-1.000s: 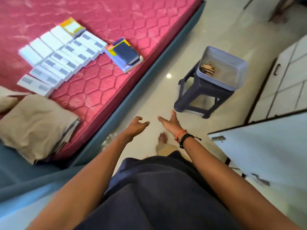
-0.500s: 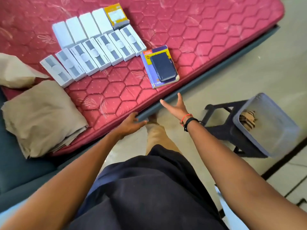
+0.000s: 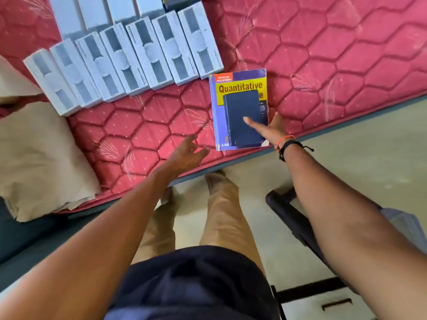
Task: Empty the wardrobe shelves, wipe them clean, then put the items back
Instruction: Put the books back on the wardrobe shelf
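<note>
Navy notebook (image 3: pixel 240 112) atop a textbook (image 3: pixel 241 86) on a red mattress (image 3: pixel 323 54): the right hand (image 3: pixel 273 130) lays a straight thumb on it, ungripped; the left hand (image 3: pixel 184 154), at eight o'clock, hovers slack.

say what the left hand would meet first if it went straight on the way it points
Probably the left edge of the Quantitative book; the left hand is short of it, its height above the red mattress unclear.
</note>
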`<action>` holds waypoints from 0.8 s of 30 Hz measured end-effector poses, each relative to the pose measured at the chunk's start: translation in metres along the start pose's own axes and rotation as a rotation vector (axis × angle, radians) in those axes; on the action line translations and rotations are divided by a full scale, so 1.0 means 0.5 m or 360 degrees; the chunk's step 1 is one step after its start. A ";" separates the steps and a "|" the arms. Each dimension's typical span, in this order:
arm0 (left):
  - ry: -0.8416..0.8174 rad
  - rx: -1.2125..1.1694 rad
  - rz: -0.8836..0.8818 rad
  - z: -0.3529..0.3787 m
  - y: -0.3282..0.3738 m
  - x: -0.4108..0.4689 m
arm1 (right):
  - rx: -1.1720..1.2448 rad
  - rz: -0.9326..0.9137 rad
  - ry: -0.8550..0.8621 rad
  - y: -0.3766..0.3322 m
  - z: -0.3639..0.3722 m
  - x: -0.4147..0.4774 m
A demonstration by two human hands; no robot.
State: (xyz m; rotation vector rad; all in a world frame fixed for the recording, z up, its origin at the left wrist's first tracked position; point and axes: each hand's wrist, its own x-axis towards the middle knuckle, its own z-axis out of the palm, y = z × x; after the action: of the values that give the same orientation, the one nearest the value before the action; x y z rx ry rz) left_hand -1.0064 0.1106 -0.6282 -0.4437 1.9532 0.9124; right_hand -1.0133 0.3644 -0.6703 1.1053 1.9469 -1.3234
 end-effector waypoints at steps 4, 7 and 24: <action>0.0046 -0.0056 -0.0128 0.031 0.019 0.042 | -0.0202 0.0055 -0.0054 0.012 -0.001 0.093; 0.0056 -0.0106 -0.0207 0.045 0.021 0.042 | -0.0188 0.0142 -0.0100 0.002 -0.003 0.108; -0.0120 -0.0032 -0.0180 -0.047 -0.035 0.009 | 0.0754 0.0133 -0.0325 0.033 0.090 -0.015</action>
State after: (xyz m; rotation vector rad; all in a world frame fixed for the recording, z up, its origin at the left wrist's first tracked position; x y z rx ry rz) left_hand -1.0114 0.0817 -0.6319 -0.5192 1.8330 0.8649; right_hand -0.9960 0.3234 -0.6897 1.1903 1.4614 -1.8271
